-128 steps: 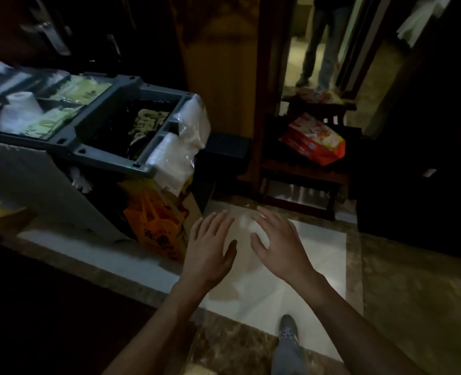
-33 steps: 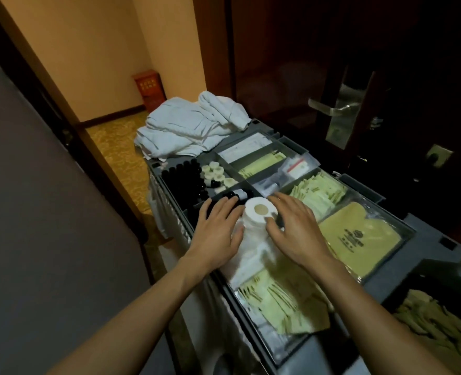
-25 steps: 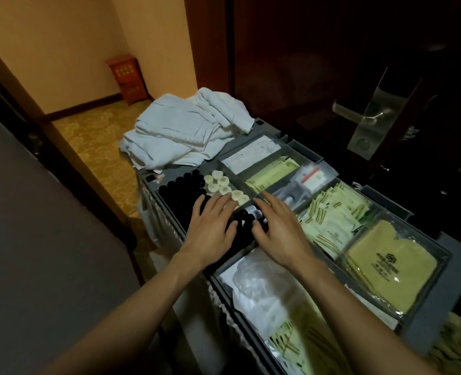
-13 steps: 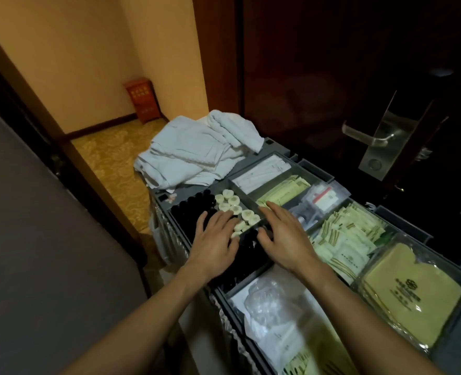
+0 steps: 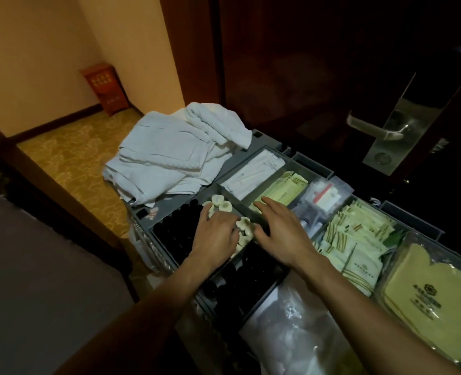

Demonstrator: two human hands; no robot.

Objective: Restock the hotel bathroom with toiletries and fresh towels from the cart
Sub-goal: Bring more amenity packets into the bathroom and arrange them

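Note:
The grey cart tray (image 5: 312, 165) is split into compartments of toiletries. My left hand (image 5: 217, 235) lies flat, fingers straight, over the dark bottles (image 5: 175, 228) and the small pale round soaps (image 5: 219, 205). My right hand (image 5: 280, 231) lies flat beside it, fingertips reaching the pale green sachets (image 5: 286, 189) in the neighbouring compartment. Neither hand holds anything. White towels (image 5: 175, 155) are heaped on the cart's far end. More green-and-white packets (image 5: 353, 239) fill the compartment to the right.
A dark wooden door with a metal lever handle (image 5: 378, 131) stands right behind the cart. Yellow pouches in clear wrap (image 5: 427, 299) and clear plastic bags (image 5: 299, 328) lie at the near end. Patterned carpet (image 5: 69, 158) and a small orange cabinet (image 5: 104, 87) are to the left.
Both hands have slid along the tray away from me, from the toilet roll over the dark bottles to the round soaps and green sachets. The toilet roll has left the view.

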